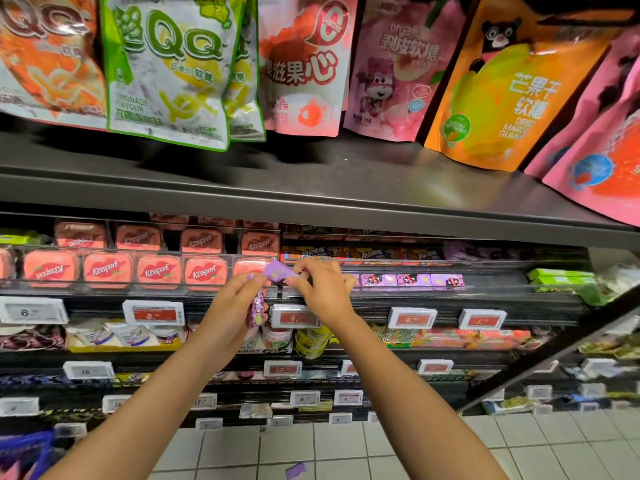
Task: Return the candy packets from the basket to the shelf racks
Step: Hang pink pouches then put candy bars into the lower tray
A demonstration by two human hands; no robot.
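At the centre of the frame our right hand (323, 289) pinches a small purple candy packet (278, 271) by its edge, just in front of the shelf rack holding matching purple packets (412, 280). Our left hand (235, 299) touches the same packet and grips more purple packets (257, 308) in its palm. The blue basket (26, 452) sits at lower left.

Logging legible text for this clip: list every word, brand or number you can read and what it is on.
"QQ", "LEMONADE FLAVOUR": green-and-white bag.
"QQ": orange bag.
"DRIED MANGO": orange bear pouch; the last word is cut off.
"DIY": pink pouch.
"Kissport": pink tins.
"6": leftmost price tag.
"15": lower price tag.
Other price tags and the purple packets in both hands: too blurred to read.
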